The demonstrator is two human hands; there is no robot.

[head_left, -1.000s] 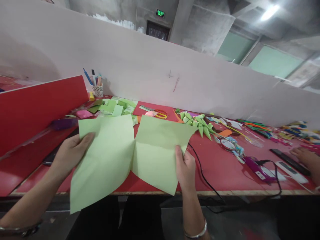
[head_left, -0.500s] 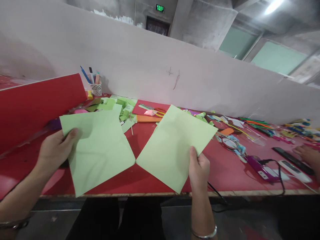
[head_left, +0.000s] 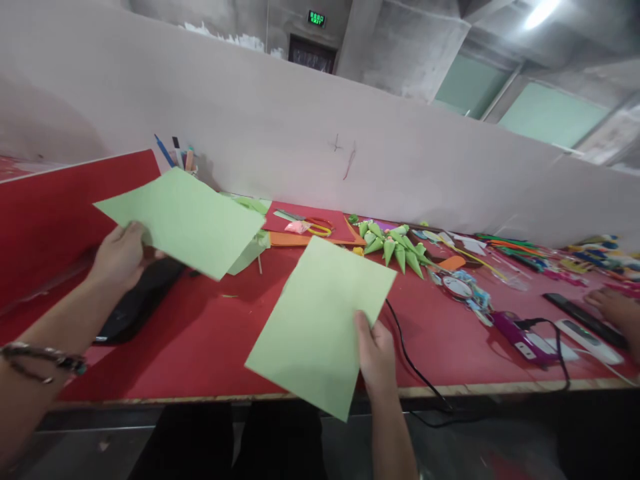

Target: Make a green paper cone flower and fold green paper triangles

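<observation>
My left hand [head_left: 123, 257] pinches a light green sheet of paper [head_left: 187, 217] by its near left edge. That sheet is tilted above the back left of the table and hides part of the pen cup and the paper scraps. In my right hand [head_left: 376, 353] is a second light green sheet of paper [head_left: 320, 323], gripped at its right edge between thumb and fingers. It hangs over the table's front edge. The two sheets are apart. Below my left hand a flat black object [head_left: 137, 303] lies on the red table [head_left: 215, 360].
Scissors [head_left: 317, 225] lie on red paper at the back. Beside them are green paper cones [head_left: 397, 247]. A purple power strip [head_left: 525, 339] with a black cord sits right, near another person's hand [head_left: 615, 310]. A red board [head_left: 75, 213] stands left.
The two sheets, which met at their corners, have separated. My left hand has carried its sheet up and back, tilting it; my right hand has shifted its sheet left and down.
</observation>
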